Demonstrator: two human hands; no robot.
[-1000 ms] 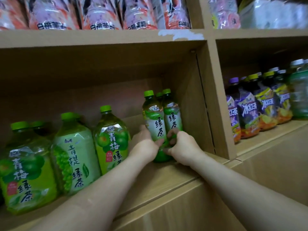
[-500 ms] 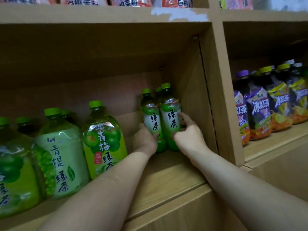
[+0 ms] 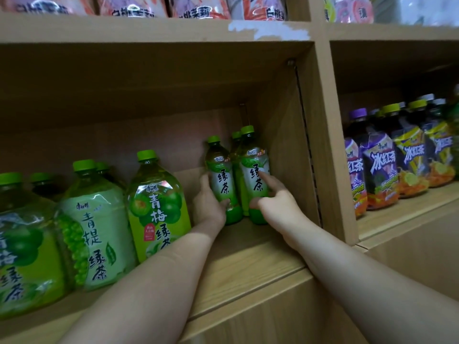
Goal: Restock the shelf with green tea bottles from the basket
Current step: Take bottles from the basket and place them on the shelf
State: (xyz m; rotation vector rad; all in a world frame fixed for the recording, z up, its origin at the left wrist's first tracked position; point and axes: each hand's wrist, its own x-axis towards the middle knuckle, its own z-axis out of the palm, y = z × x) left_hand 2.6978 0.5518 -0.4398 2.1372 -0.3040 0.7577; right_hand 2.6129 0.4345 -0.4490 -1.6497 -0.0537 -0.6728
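Three small green tea bottles stand upright at the right end of the wooden shelf point(image 3: 248, 256), near its side wall. My left hand point(image 3: 208, 204) grips the front left bottle point(image 3: 221, 175) low on its body. My right hand point(image 3: 275, 202) holds the front right bottle point(image 3: 255, 170), with the forefinger stretched up across its label and the thumb on its lower part. A third bottle point(image 3: 236, 137) shows only its green cap and neck behind the two. The basket is out of view.
Large green tea bottles point(image 3: 156, 204) fill the left of the same shelf, close to my left forearm. A wooden divider point(image 3: 325, 145) separates it from the compartment with dark iced tea bottles point(image 3: 380, 167). Pink packaged drinks point(image 3: 193, 6) sit on the shelf above.
Both hands have pushed the two front bottles deeper into the shelf, toward the back right corner. My right forefinger now lies stretched up on the label.
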